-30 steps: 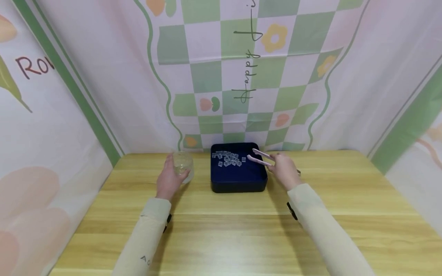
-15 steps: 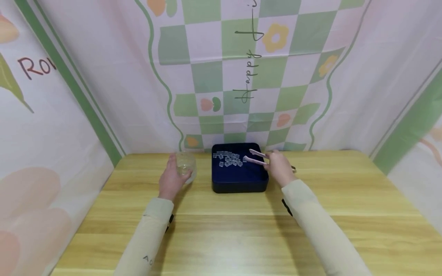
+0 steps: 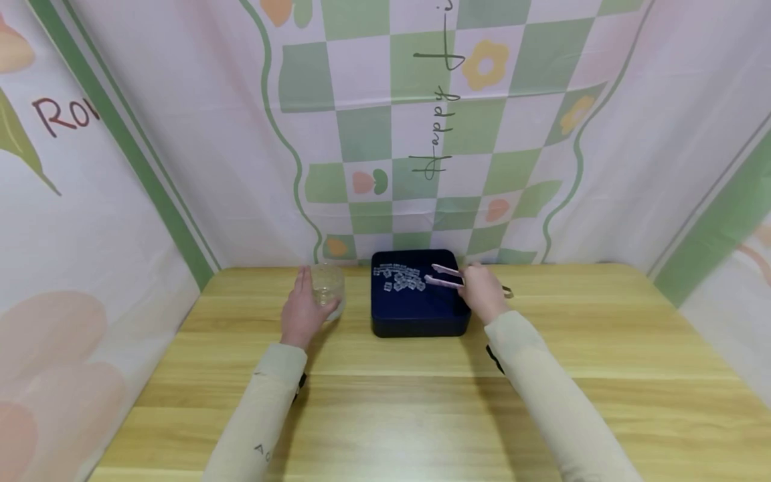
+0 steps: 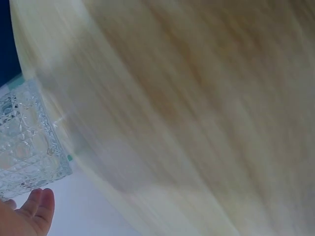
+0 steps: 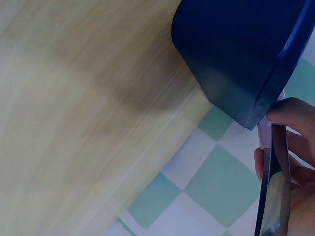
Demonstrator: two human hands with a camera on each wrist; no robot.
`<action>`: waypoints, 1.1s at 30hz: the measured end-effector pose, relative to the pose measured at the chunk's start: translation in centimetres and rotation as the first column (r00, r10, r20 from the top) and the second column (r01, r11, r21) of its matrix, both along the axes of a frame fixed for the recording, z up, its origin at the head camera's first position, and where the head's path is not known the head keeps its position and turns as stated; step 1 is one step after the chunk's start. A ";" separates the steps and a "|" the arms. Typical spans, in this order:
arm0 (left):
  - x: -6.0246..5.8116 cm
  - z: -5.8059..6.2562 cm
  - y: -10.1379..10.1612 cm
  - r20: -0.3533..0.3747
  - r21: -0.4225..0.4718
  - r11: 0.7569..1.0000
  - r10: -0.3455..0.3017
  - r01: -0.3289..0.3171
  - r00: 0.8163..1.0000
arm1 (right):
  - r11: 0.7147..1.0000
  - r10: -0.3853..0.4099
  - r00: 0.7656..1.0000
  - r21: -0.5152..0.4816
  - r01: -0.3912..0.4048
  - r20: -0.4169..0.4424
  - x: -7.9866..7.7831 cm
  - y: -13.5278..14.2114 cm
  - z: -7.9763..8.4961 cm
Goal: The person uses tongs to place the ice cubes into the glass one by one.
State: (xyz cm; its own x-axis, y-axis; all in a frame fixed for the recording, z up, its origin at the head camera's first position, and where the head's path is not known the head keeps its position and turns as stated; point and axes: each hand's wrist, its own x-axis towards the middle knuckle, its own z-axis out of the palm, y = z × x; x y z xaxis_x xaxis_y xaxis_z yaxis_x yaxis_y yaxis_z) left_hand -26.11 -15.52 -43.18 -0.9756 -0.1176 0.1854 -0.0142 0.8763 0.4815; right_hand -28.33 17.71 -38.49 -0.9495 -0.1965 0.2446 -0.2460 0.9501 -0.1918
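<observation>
In the head view, we see two hands reaching over a wood-grained worktop [image 3: 391, 408]. The left hand [image 3: 300, 314] holds a clear glass [image 3: 330, 288], its fingers along one side and its thumb on the other. Just to the right of the glass stands a dark blue box [image 3: 415, 327], with small clear cubes [image 3: 403, 280] clustered over its left and middle parts. The right hand [image 3: 484, 292] grips pale pink tongs [image 3: 444, 282], whose tips are apart over the inside of the box, just beside the cubes; we cannot tell whether they touch one. Behind the worktop we see a checked cloth [image 3: 415, 127] with green squares and flowers.

In the left wrist view, we see the patterned wall of the glass at the left edge, the left hand's fingertips [image 4: 45, 210] close against it, and a strip of the box in the upper corner.

In the right wrist view, we find the tongs pinched between thumb and fingers near the box's rim, their metal back end toward us.
</observation>
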 end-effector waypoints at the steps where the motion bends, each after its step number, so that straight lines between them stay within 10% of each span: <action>1: 0.0 0.0 0.0 0.000 -0.002 1.000 0.000 0.000 1.000 | 1.000 0.003 1.000 0.008 -0.003 -0.005 0.0 -0.1 0.0; 33: 0.4 -0.2 1.0 -0.071 0.022 0.999 -0.042 0.044 0.997 | 0.993 0.020 0.998 0.118 -0.013 -0.059 -0.9 -1.5 -0.7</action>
